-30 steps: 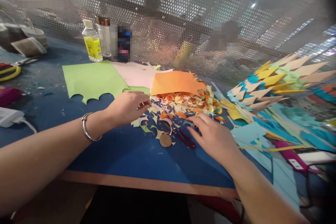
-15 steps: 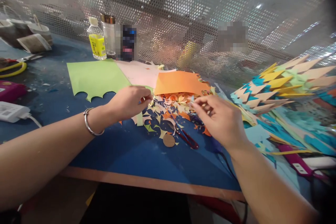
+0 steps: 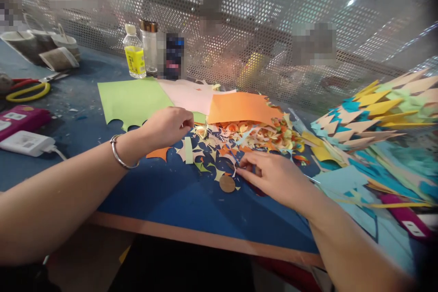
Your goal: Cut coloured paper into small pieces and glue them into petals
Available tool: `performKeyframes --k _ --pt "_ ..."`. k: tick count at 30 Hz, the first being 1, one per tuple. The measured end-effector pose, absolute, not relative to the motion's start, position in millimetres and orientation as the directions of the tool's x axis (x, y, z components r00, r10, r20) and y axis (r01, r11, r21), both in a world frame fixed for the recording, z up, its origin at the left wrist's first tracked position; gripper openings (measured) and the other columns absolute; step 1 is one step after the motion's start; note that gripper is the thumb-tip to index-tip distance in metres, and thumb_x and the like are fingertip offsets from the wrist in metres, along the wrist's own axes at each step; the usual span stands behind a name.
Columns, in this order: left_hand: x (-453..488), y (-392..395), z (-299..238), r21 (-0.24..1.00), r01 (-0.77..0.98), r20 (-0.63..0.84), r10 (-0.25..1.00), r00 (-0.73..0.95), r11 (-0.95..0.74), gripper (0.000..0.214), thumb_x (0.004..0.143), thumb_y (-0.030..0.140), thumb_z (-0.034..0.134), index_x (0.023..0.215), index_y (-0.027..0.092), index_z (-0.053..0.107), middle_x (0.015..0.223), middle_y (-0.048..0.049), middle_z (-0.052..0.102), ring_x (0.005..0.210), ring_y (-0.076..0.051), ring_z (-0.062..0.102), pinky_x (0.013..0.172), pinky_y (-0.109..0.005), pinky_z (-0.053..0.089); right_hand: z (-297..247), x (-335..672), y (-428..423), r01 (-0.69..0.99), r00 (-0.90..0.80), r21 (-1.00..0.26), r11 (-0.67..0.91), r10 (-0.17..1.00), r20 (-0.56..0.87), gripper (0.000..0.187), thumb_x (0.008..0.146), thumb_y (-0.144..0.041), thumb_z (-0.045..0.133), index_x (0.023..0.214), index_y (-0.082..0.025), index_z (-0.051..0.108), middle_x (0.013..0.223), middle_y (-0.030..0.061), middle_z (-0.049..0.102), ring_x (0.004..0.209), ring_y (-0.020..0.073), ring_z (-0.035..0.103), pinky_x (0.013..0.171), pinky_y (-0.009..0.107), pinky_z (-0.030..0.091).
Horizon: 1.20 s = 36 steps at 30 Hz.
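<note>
My left hand [image 3: 170, 124], with a metal bracelet at the wrist, hovers by the lower edge of the green sheet [image 3: 133, 100]. Its fingers are curled in and the tips are hidden; I cannot tell what they hold. Thumb and fingertips of my right hand [image 3: 270, 174] come together at a slim blue and dark red tool [image 3: 234, 156], which lies among the paper scraps [image 3: 214, 153]. The hand covers most of this tool. A small pale yellow paper flower [image 3: 201, 131] lies to the right of my left hand. In front sits a brown disc [image 3: 227, 184].
Pink paper [image 3: 186, 96] and orange paper [image 3: 239, 107] lie behind the scraps. A bottle [image 3: 135, 57] and a glass tumbler [image 3: 149, 48] stand near the perforated screen [image 3: 239, 23]. Yellow-handled scissors [image 3: 29, 92] lie left; folded paper spikes [image 3: 362, 114] rise right.
My right hand has come down and toward me, from the far scraps to the slim tool. My left hand has drawn slightly left, away from the paper flower. The view has shifted a little.
</note>
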<state>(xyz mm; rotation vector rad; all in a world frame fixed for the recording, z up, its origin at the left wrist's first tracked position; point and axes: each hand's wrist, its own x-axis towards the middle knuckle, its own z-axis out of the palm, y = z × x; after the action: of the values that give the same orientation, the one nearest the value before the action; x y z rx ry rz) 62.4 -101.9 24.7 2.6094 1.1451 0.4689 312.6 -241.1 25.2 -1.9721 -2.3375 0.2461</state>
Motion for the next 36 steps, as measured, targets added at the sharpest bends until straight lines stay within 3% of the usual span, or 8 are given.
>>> performKeyframes --k 4,12,16,21,24,26,31,36 --pt "57 -99 26 0.311 0.698 0.137 0.757 0.638 -0.645 0.015 0.075 0.021 0.051 0.078 0.018 0.065 0.080 -0.0065 0.068 0.069 -0.018 0.057 0.058 -0.030 0.036 20 311 -240 0.974 -0.200 -0.137 0.182 0.971 -0.133 0.014 0.087 -0.031 0.058 0.079 -0.022 0.065 0.072 -0.0001 0.065 0.064 0.0151 0.060 0.056 0.026 0.038" --pt "55 -93 11 0.262 0.656 0.031 0.686 0.727 -0.708 0.023 0.078 0.039 0.055 0.088 0.019 0.063 0.088 -0.0101 0.064 0.079 -0.024 0.056 0.062 -0.033 0.036 17 310 -240 0.984 -0.162 -0.095 0.151 0.980 -0.113 0.015 0.083 -0.025 0.054 0.071 -0.021 0.063 0.066 -0.0002 0.062 0.057 0.0141 0.056 0.050 0.027 0.031" --pt "57 -93 8 0.274 0.637 0.024 0.668 0.744 -0.720 0.024 0.076 0.038 0.058 0.090 0.019 0.061 0.091 -0.0110 0.063 0.082 -0.024 0.055 0.064 -0.033 0.038 17 308 -240 0.987 -0.141 -0.091 0.130 0.981 -0.132 0.014 0.081 -0.025 0.053 0.072 -0.021 0.063 0.068 -0.0003 0.063 0.057 0.0141 0.056 0.051 0.027 0.030" --pt "61 -97 12 0.396 0.591 0.015 0.648 0.761 -0.703 0.009 0.075 0.028 0.056 0.077 0.020 0.060 0.082 -0.0080 0.066 0.070 -0.018 0.056 0.059 -0.031 0.039 18 305 -239 0.995 -0.097 -0.019 0.096 0.988 -0.118 0.014 0.079 -0.024 0.052 0.067 -0.021 0.060 0.066 0.0000 0.063 0.056 0.0146 0.055 0.048 0.027 0.025" --pt "64 -99 14 0.526 0.547 -0.011 0.638 0.770 -0.651 0.014 0.076 0.028 0.057 0.086 0.019 0.063 0.084 -0.0063 0.069 0.070 -0.016 0.061 0.059 -0.028 0.043 18 306 -239 0.996 -0.088 0.009 0.090 0.990 -0.107 0.014 0.078 -0.022 0.051 0.067 -0.021 0.059 0.066 0.0005 0.063 0.056 0.0145 0.054 0.048 0.027 0.024" --pt "65 -100 15 0.545 0.550 -0.024 0.644 0.765 -0.633 0.020 0.074 0.027 0.058 0.092 0.019 0.063 0.087 -0.0070 0.070 0.072 -0.016 0.062 0.060 -0.027 0.044 16 308 -239 0.994 -0.107 -0.024 0.106 0.990 -0.097 0.013 0.078 -0.023 0.052 0.069 -0.021 0.061 0.066 0.0005 0.063 0.056 0.0145 0.055 0.048 0.027 0.025" --pt "67 -97 12 0.450 0.630 0.049 0.722 0.690 -0.633 0.020 0.074 0.025 0.057 0.091 0.018 0.063 0.087 -0.0093 0.070 0.072 -0.018 0.062 0.060 -0.029 0.044 14 311 -239 0.995 -0.096 -0.050 0.091 0.988 -0.121 0.010 0.076 -0.024 0.053 0.068 -0.022 0.058 0.063 -0.0012 0.061 0.055 0.0142 0.054 0.048 0.027 0.024" --pt "75 -91 3 0.473 0.604 0.179 0.741 0.647 -0.642 0.030 0.080 0.039 0.056 0.100 0.017 0.063 0.091 -0.0092 0.068 0.072 -0.018 0.060 0.062 -0.031 0.042 14 308 -240 0.996 -0.079 -0.058 0.073 0.990 -0.119 0.008 0.072 -0.024 0.054 0.064 -0.022 0.055 0.061 -0.0011 0.058 0.053 0.0138 0.052 0.047 0.027 0.024"
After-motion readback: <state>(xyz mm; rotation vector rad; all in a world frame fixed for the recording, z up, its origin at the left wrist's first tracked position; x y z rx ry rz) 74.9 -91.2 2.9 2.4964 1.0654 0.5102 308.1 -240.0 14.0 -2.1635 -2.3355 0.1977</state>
